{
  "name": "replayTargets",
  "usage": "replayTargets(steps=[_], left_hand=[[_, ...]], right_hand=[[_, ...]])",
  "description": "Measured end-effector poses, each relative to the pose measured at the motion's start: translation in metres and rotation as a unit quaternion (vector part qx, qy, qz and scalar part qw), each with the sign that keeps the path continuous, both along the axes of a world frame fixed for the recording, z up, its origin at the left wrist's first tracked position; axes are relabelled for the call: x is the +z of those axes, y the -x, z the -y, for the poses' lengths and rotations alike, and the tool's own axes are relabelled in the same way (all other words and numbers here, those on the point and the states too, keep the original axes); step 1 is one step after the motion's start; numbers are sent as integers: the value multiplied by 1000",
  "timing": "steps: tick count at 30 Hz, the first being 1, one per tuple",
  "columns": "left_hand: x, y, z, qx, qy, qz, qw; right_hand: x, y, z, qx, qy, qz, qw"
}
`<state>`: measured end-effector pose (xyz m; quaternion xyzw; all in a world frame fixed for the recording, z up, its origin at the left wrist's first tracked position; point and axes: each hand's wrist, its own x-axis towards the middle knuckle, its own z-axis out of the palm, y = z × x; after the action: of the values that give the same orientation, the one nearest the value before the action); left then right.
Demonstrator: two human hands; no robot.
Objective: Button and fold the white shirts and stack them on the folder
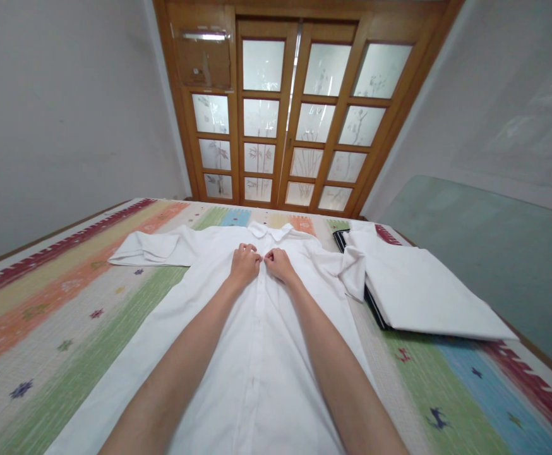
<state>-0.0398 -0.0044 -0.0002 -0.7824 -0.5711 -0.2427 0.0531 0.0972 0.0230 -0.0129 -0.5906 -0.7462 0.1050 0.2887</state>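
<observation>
A white short-sleeved shirt (257, 328) lies spread front side up, its collar (270, 231) at the far end and its sleeves out to both sides. Just below the collar, my left hand (246, 262) is closed on the shirt's front edge, fingers bent and pinched together. Close beside it, my right hand (278, 263) pinches the same front strip from the other side. Whatever sits between the fingertips is too small to make out. Down the middle, the front strip runs between my forearms toward me.
The shirt lies on a bed with a striped, patterned cover (129, 322). Folded white cloth (427, 291) rests on a dark striped piece (375, 309) at the right, near the right sleeve. A pale green headboard-like panel (494, 253) stands beyond it. Wooden glass doors (299, 114) are at the back.
</observation>
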Motion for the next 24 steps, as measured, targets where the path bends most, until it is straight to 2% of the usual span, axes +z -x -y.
replayTargets(steps=[5,8,20,24], left_hand=[[-1,0,2,-6,-3,-20,1000],[0,0,3,-3,-1,-22,1000],[2,-1,3,-21,-3,-38,999],[3,-1,4,-40,1,-33,999]], right_hand=[[17,0,-1,6,89,15,996],[23,-2,-5,22,117,10,993],[21,-8,-5,65,101,-14,993],[17,-4,-6,50,86,-30,995]])
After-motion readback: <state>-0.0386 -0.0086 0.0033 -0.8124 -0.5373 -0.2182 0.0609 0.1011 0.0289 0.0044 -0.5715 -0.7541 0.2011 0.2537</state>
